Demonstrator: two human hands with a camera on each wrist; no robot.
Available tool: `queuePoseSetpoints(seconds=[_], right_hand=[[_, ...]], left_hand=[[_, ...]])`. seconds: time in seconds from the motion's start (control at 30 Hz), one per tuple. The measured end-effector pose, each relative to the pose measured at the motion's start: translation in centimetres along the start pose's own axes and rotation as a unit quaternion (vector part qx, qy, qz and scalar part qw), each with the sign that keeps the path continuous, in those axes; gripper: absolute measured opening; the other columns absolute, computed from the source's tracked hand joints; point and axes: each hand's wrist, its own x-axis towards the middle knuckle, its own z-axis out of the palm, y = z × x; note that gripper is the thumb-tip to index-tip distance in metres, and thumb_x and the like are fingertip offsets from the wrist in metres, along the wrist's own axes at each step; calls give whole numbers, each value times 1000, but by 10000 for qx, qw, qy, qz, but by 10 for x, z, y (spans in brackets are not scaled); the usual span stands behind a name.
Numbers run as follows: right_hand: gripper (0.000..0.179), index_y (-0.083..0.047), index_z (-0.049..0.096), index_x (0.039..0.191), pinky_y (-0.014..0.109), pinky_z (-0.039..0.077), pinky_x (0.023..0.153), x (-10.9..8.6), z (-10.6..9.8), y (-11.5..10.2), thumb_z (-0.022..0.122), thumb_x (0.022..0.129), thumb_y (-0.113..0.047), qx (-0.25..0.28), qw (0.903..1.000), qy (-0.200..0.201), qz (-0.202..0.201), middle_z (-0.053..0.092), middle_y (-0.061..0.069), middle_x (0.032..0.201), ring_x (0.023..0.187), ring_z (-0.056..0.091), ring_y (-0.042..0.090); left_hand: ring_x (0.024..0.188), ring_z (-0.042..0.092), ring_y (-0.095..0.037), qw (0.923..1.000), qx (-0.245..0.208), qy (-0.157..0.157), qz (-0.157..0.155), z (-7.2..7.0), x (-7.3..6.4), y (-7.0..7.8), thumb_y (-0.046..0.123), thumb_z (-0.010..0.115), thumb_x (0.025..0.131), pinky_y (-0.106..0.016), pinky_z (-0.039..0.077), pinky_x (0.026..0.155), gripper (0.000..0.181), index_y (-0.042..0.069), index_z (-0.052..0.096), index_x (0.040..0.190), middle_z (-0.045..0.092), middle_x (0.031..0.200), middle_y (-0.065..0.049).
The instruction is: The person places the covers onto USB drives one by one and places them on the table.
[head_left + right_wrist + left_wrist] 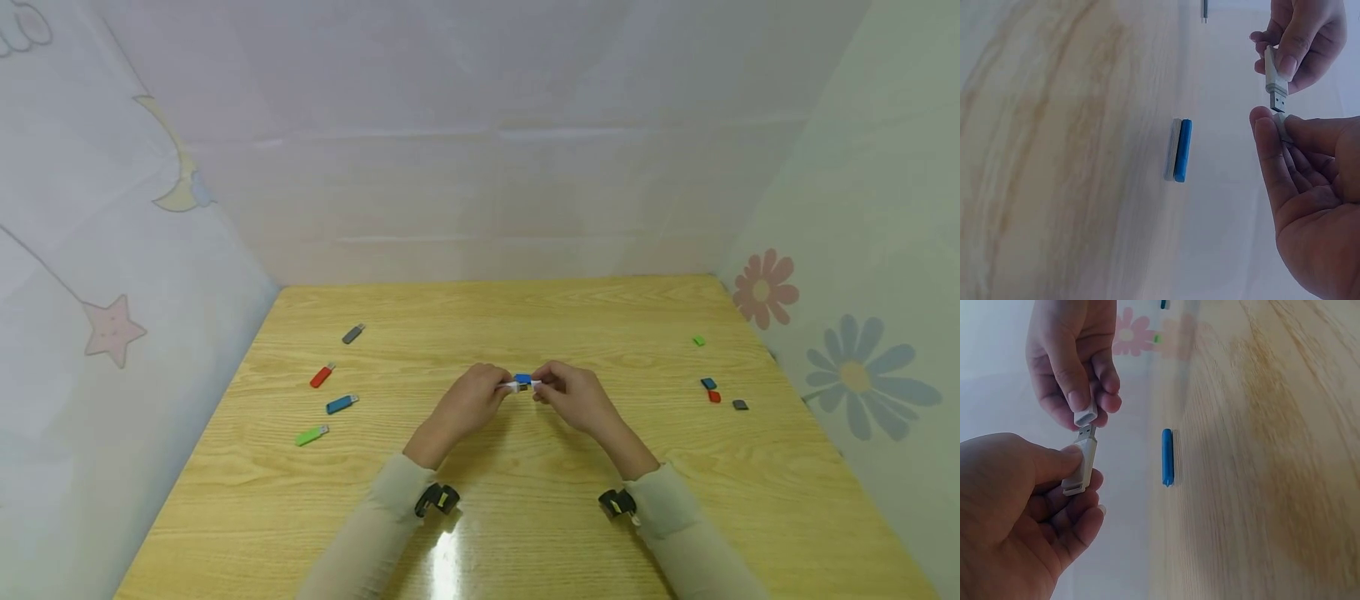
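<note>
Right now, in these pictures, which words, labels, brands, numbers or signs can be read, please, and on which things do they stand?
None can be read.
White USB stick, white cap: no lettering shows.
Yellow patch on left wrist's black camera: too small to tell.
Other sticks and caps: too small to tell.

Head view: looks forward and down from above the forearms; farthest back of the three, taking in the tabletop (517,517) and the cloth wall (480,192) behind it. Left wrist view: close in on the left grip (1019,512), rolled sideways so the tabletop fills the right side; faces the right grip (1072,353), red flower (1132,332) beyond. Right wrist view: similarly close, rolled the opposite way, tabletop at left; faces the left grip. Wrist views share both grips, white USB stick (1080,461), white cap (1085,416) and blue bar (1167,456).
</note>
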Motion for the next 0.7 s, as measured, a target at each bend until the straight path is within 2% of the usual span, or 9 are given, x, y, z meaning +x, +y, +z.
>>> queuePoseSetpoints(seconds=[0.5, 0.7], right_hand=[[9, -9, 69, 108, 30, 60, 74, 0, 0, 0, 66, 100, -10, 92, 10000, 30, -19, 75, 3, 94, 89, 74, 23], [9, -8, 69, 108, 29, 60, 74, -1, 1, 0, 65, 100, -9, 162, 9999, 19, -54, 75, 5, 96, 89, 74, 24]], left_hand=[[101, 60, -18, 9999, -85, -70, 15, -2, 3, 8, 23, 55, 106, -32, 53, 85, 22, 8, 68, 115, 68, 107, -3], [104, 61, -18, 9999, -22, -53, 93, 0, 4, 10, 22, 55, 106, -32, 53, 87, 21, 8, 68, 115, 69, 109, -3]])
